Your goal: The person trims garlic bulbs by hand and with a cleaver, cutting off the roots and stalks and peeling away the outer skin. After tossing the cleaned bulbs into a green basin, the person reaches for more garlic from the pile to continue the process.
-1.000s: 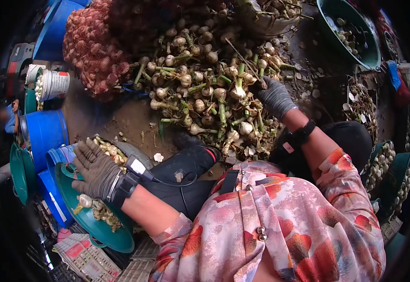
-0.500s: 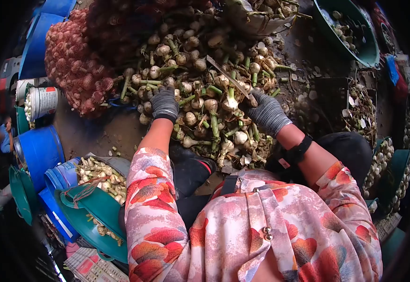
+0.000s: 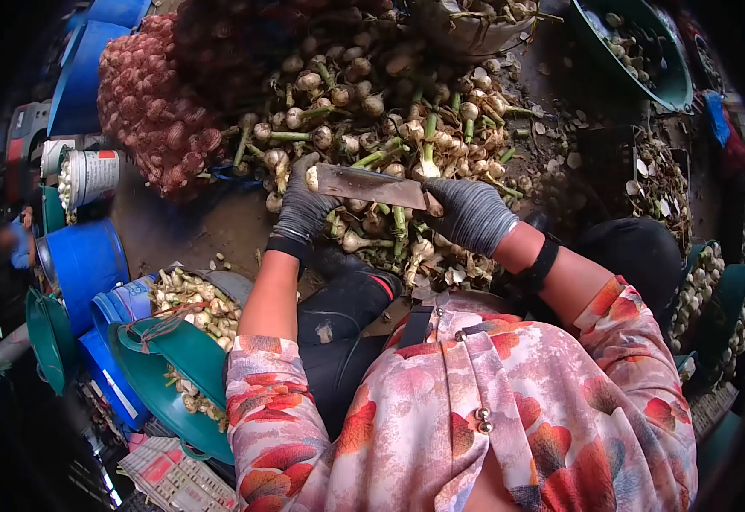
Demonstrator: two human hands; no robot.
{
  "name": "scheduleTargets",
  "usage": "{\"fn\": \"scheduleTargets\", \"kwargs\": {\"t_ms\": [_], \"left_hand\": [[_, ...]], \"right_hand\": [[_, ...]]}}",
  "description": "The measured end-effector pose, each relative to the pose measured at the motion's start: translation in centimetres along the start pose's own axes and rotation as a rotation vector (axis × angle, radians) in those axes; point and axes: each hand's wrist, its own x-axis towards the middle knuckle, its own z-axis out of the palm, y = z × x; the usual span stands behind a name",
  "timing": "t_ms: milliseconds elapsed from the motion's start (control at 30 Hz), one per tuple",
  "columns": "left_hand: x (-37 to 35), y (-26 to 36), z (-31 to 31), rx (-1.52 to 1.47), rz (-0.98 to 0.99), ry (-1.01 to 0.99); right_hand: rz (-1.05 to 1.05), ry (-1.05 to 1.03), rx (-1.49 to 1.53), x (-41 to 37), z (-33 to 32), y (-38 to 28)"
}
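My left hand (image 3: 302, 205), in a grey knit glove, is closed around a garlic bulb (image 3: 312, 177); a pale bit of it shows at the fingertips. In my right hand (image 3: 471, 213), gloved alike, is the handle of a broad-bladed knife (image 3: 368, 185). Its blade lies crosswise between my hands, the far end right at the bulb. Beneath and beyond both hands spreads a heap of garlic (image 3: 364, 141), many bulbs with cut green stems and dry leaves.
Mesh sacks of garlic (image 3: 155, 111) stand at the upper left. Down the left side are blue tubs (image 3: 91, 273), a white bucket (image 3: 95, 179) and a green basin (image 3: 163, 397) beside trimmed garlic (image 3: 193, 307). Another green basin (image 3: 675, 90) sits at the upper right, above a crate of peelings (image 3: 663, 183).
My left hand has drawn back from the heap and now holds a garlic bulb. The knife has swung from a slant to nearly level, its blade now at the bulb.
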Motion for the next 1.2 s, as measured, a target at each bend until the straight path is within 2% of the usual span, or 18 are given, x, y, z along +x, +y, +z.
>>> {"fn": "scheduleTargets", "kwargs": {"t_ms": [100, 167, 233, 300, 333, 400, 500, 533, 600, 667, 700, 767, 833, 900, 1000, 1033, 1100, 1200], "left_hand": [[-2.5, -1.5, 0.9, 0.632, 0.483, -0.161], [-7.5, -1.2, 6.1, 0.805, 0.703, -0.078], [-7.5, -3.0, 7.2, 0.413, 0.607, -0.095], [-8.2, -3.9, 8.0, 0.502, 0.698, -0.075], [-9.1, -3.5, 8.8, 0.712, 0.834, 0.003], [-10.2, -4.2, 7.9, 0.457, 0.648, -0.172], [-5.2, -10.4, 4.8, 0.764, 0.624, -0.236], [-7.5, -8.4, 6.4, 1.021, 0.562, -0.130], [-13.2, -3.5, 12.6, 0.989, 0.511, 0.074], [-15.7, -2.0, 15.1, 1.006, 1.034, 0.215], [-16.6, -1.7, 16.0, 0.892, 1.085, 0.202], [-16.1, -1.2, 15.2, 0.840, 1.109, 0.176], [-14.6, -0.4, 13.6, 1.021, 1.144, 0.221], [-14.1, -0.3, 13.8, 0.791, 1.091, 0.241], [-14.5, 0.4, 14.2, 0.274, 0.786, 0.220], [-13.5, 0.4, 13.1, -0.039, 0.652, 0.187], [-12.9, -0.3, 12.2, -0.403, 0.608, 0.181], [-12.3, -1.5, 11.4, -0.595, 0.421, -0.014]], "right_hand": [[-0.104, -0.001, -0.045, -0.8, -0.5, -1.2], [-0.154, 0.003, -0.055, -1.4, -0.5, -1.4], [-0.159, -0.066, -0.089, -1.9, -1.3, -2.2], [-0.153, -0.071, -0.101, -2.6, -1.4, -2.4], [-0.152, -0.063, -0.102, -2.9, -1.3, -2.3], [-0.145, -0.056, -0.101, -3.4, -0.9, -1.8], [-0.131, -0.031, -0.106, -3.6, 0.2, 0.3], [-0.140, -0.012, -0.113, -3.6, 0.6, 1.0], [-0.124, -0.029, -0.144, -3.2, 1.1, 2.1], [0.273, 0.014, -0.032, -1.8, 1.2, 7.3], [0.464, -0.010, 0.028, -1.0, 0.6, 9.9], [0.399, 0.144, 0.007, -1.5, -2.3, 6.3], [0.223, 0.266, 0.159, -2.3, -3.1, 3.5], [0.097, 0.326, 0.142, -3.9, -3.0, 1.6], [0.031, 0.170, 0.221, -5.0, -2.3, -0.2], [0.049, 0.106, 0.214, -5.5, -2.5, -1.4], [-0.055, 0.223, 0.328, -5.8, -0.1, -1.4], [0.019, 0.122, 0.334, -5.8, 0.5, -2.0]]}}
